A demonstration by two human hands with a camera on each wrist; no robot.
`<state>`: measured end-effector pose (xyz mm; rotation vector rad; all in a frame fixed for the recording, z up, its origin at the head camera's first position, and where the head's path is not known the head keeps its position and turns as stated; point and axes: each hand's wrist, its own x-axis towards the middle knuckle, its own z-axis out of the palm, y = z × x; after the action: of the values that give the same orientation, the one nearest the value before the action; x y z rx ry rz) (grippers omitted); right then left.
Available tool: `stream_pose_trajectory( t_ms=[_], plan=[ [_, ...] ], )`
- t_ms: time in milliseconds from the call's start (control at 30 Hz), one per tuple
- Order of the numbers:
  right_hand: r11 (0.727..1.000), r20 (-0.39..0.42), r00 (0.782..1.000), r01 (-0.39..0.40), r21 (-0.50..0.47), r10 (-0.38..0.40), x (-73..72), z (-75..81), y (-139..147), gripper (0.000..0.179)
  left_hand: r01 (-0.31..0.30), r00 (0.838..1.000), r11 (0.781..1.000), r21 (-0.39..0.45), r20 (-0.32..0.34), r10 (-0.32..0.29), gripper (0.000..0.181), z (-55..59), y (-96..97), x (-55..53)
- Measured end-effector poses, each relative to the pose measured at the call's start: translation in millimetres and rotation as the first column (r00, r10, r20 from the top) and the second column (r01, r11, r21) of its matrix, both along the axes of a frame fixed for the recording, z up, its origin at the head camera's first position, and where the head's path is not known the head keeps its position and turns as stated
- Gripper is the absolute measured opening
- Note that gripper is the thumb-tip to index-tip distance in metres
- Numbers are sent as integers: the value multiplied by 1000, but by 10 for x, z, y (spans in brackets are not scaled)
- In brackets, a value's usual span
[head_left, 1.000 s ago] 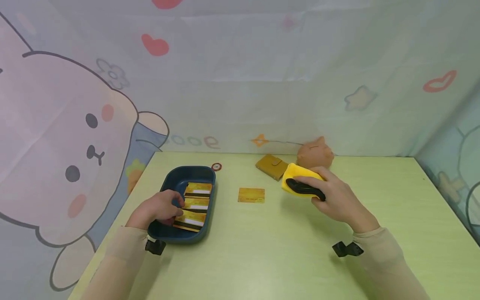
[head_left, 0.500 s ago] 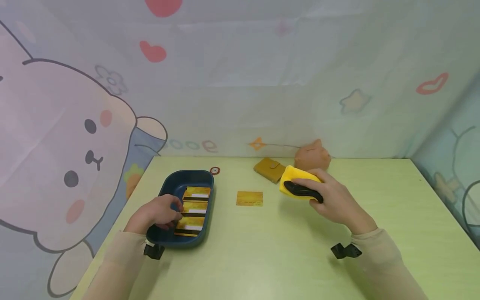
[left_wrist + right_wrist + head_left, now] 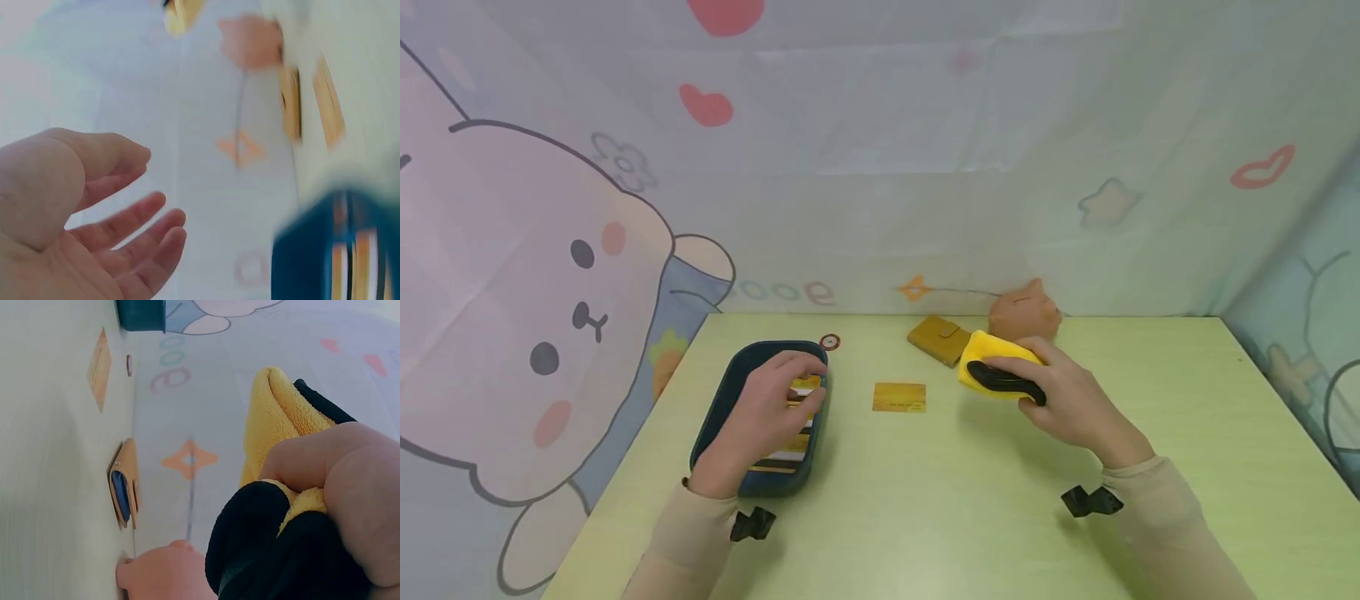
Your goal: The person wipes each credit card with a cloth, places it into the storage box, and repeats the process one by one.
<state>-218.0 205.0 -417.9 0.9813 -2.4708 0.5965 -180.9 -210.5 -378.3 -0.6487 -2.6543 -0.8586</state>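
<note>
My left hand [image 3: 767, 408] hovers over the dark blue tray [image 3: 711, 429] on the left, holding nothing. In the left wrist view its fingers are loosely bent, with a gap to the thumb. Several gold bank cards [image 3: 782, 458] with black stripes lie in a column along the tray's right side, partly covered by the hand. My right hand [image 3: 1071, 408] holds a folded plush cloth [image 3: 269, 419], yellow with black, bunched between thumb and fingers above the table. A single gold card [image 3: 899, 397] lies flat between the two hands.
Behind the cloth, a tan wallet [image 3: 938, 339] and a pinkish pig-shaped figure [image 3: 1025, 312] sit near the table's back edge. A small round red-and-white chip [image 3: 830, 342] lies by the tray's far right corner. A printed curtain [image 3: 880, 167] hangs behind the table.
The left hand has come up off the cards in the tray and moved right and away from me. The right hand keeps hold of the cloth in about the same place.
</note>
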Motion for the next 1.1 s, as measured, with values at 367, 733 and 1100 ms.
stream_pose_trajectory(
  t_ms=[367,733,1100],
  plan=[
    [1000,-6,1000,7,-3,-7,-8,31,37,74,158,987,983,-96,55,-154,26,-293,792,-49],
    [1000,-15,1000,2,-13,-2,-9,34,56,74,99,973,994,-46,214,-87,39,-772,987,-407],
    [1000,0,1000,4,-11,-4,-3,26,33,74,-124,941,988,-95,305,148,55,-1006,1066,-558]
  ],
)
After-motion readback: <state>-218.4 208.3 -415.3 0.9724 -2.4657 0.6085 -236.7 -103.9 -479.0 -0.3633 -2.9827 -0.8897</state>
